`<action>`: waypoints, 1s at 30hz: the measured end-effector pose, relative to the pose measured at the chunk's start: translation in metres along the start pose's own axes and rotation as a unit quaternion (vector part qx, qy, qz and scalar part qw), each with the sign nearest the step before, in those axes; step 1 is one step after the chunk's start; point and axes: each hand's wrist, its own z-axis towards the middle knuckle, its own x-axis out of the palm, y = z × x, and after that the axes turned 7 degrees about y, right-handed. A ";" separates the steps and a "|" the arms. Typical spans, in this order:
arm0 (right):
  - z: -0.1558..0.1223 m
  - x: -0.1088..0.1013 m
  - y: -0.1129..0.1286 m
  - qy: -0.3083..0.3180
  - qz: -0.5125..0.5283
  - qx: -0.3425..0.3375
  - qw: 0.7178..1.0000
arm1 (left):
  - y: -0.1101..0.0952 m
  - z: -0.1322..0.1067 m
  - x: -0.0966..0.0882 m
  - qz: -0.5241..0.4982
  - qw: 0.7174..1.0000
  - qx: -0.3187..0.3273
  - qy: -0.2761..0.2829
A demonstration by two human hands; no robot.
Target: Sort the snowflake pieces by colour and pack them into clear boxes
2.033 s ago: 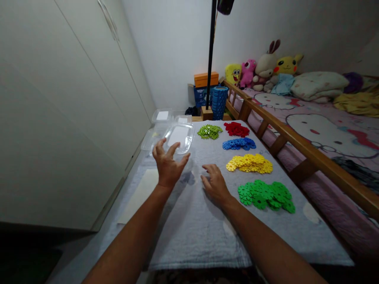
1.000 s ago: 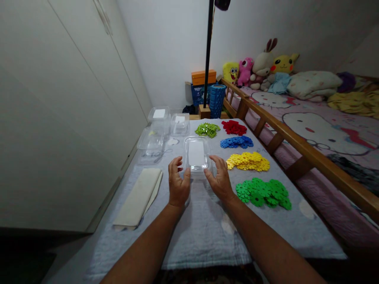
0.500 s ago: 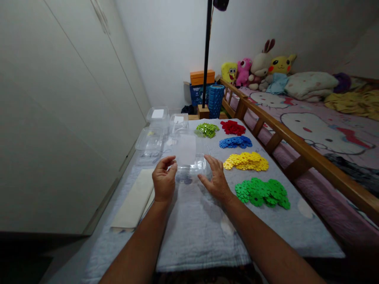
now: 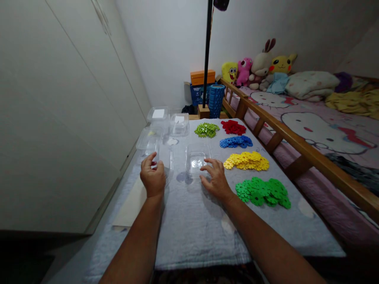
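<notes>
A clear plastic box (image 4: 197, 158) stands open on the grey-blue blanket (image 4: 195, 232) in front of me. My left hand (image 4: 152, 178) pinches its clear lid (image 4: 166, 157), held just left of the box and above the blanket. The spread fingers of my right hand (image 4: 215, 180) rest at the box's near right edge and grip nothing. To the right lie flat toy pieces sorted by colour: lime (image 4: 207, 129), red (image 4: 233, 127), blue (image 4: 236, 141), yellow (image 4: 247, 161) and green (image 4: 263, 191) piles.
Three more lidded clear boxes (image 4: 161, 114) (image 4: 179, 123) (image 4: 148, 140) sit at the far left. A folded cream cloth (image 4: 128, 207) lies by my left arm. A black pole (image 4: 207, 55) rises at the far end. A wooden bed rail (image 4: 296, 146) runs along the right, wardrobe doors (image 4: 59, 110) along the left.
A lidded clear box was brought from the far left to the middle and set down. My left hand lifted its lid off and carried it left; my right hand stayed at the box.
</notes>
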 end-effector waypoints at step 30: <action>0.000 0.002 -0.004 -0.073 -0.039 -0.032 0.996 | 0.003 -0.005 0.003 0.065 0.993 0.099 0.018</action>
